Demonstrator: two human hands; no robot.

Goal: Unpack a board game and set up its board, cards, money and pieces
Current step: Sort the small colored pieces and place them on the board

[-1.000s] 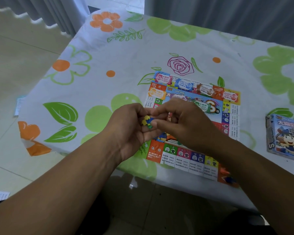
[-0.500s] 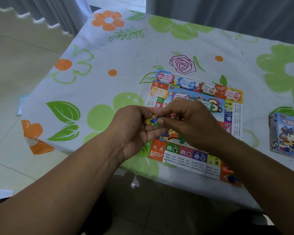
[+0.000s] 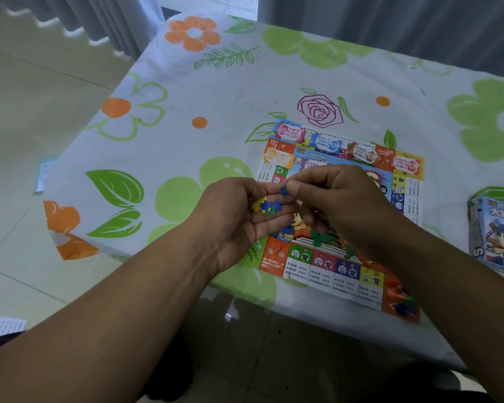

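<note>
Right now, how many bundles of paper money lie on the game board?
6. Far edge: pink bundle, blue bundle, brown bundle, red bundle. Below the pink one: orange bundle. Nearer the centre: purple bundle, partly behind the right hand, which may hide more.

Printed paper board (image 3: 320, 266), matt cloth tablecloth (image 3: 186, 91)
</note>
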